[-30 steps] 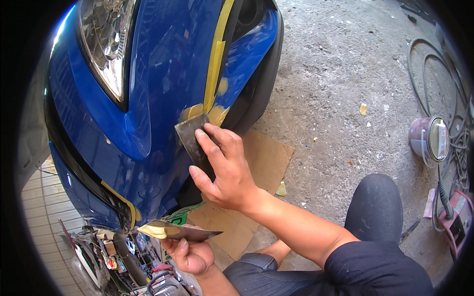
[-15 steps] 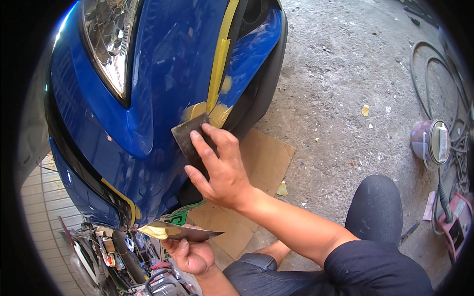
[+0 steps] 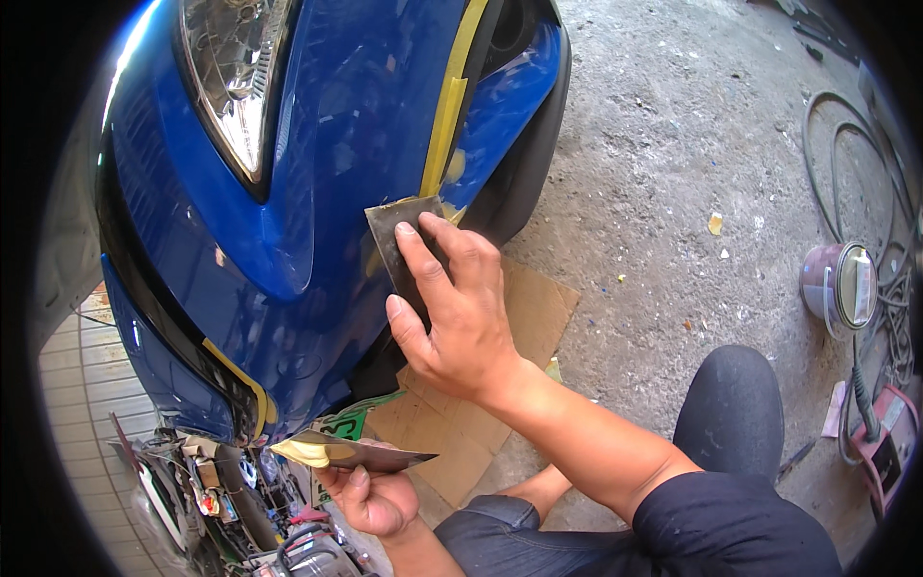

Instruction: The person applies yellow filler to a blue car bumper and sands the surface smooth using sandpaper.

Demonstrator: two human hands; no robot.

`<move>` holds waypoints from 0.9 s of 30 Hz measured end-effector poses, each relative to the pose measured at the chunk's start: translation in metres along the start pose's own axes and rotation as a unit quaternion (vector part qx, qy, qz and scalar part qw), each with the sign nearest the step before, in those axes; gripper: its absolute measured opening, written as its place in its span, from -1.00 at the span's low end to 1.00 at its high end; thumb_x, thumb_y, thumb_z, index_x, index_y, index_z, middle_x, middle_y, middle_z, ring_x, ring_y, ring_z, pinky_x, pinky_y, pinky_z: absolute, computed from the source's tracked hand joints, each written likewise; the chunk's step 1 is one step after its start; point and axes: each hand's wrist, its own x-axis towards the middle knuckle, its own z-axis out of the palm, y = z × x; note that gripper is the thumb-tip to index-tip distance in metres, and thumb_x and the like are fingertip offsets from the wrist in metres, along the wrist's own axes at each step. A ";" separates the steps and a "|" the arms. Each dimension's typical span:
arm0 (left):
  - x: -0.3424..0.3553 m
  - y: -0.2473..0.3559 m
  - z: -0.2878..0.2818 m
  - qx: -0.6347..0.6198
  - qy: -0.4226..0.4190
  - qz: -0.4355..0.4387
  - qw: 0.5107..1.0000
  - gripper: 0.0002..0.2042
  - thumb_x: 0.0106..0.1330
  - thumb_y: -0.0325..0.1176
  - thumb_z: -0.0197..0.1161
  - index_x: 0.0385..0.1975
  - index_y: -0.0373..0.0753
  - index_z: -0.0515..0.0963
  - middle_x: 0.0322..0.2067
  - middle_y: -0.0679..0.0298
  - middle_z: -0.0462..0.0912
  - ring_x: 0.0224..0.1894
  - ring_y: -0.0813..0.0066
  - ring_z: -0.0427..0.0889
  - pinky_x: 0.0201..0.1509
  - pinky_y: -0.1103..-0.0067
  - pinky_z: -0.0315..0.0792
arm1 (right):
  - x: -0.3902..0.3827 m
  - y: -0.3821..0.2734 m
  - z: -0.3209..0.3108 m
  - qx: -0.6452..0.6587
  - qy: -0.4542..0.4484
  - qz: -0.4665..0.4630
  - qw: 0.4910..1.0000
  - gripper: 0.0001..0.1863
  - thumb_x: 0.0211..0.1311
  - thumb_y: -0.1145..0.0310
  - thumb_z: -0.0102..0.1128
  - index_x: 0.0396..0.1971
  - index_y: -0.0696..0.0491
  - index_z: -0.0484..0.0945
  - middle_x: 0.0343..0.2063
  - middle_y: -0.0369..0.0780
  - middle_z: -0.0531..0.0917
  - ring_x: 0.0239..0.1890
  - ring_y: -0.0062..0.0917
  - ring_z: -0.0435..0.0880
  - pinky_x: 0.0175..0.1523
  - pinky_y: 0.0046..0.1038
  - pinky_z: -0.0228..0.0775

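Rough concrete floor (image 3: 673, 173), flattened cardboard (image 3: 529, 317), tipped tin (image 3: 838, 288), cables (image 3: 846, 144)

- Flattened cardboard (image 3: 524, 317) laid on concrete floor (image 3: 673, 173).
- Open tin (image 3: 838, 287) seen on its side, right.
- Coiled hose (image 3: 846, 154) noted beyond it.
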 end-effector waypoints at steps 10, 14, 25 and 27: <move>-0.001 0.003 -0.001 0.002 -0.003 -0.007 1.000 -0.50 0.09 -0.51 0.07 0.12 -0.07 0.47 -0.05 0.23 0.57 -0.10 0.28 0.54 0.05 0.39 0.41 | -0.018 -0.002 0.021 -0.017 -0.014 -0.051 0.998 -0.34 0.00 0.32 0.25 0.18 0.16 0.36 0.17 -0.06 0.33 0.14 -0.17 0.30 0.13 -0.19 0.16; -0.001 0.004 -0.002 -0.018 -0.025 -0.012 0.999 -0.49 0.11 -0.52 0.06 0.15 -0.10 0.44 -0.01 0.22 0.56 -0.05 0.26 0.53 0.11 0.39 0.39 | -0.030 -0.001 0.023 -0.005 -0.038 -0.065 0.997 -0.36 0.00 0.35 0.26 0.17 0.15 0.37 0.17 -0.05 0.32 0.13 -0.15 0.30 0.15 -0.19 0.17; 0.009 0.011 0.025 -0.067 -0.068 -0.061 0.994 -0.48 0.32 -0.63 -0.06 0.32 -0.23 0.16 0.23 0.10 0.35 0.25 0.25 0.36 0.39 0.32 0.19 | -0.051 0.005 -0.050 0.485 -0.291 -0.064 0.822 -0.49 -0.05 0.40 0.27 0.02 0.08 0.57 0.08 -0.07 0.47 0.13 -0.19 0.40 0.20 -0.20 0.25; 0.013 0.017 0.025 -0.049 -0.065 -0.056 0.995 -0.50 0.36 -0.61 -0.07 0.32 -0.19 0.18 0.23 0.17 0.37 0.24 0.30 0.37 0.38 0.33 0.20 | -0.047 0.022 -0.048 0.310 -0.260 -0.130 0.905 -0.52 -0.17 0.42 0.28 -0.10 0.07 0.61 0.04 -0.10 0.51 0.08 -0.16 0.40 0.17 -0.18 0.25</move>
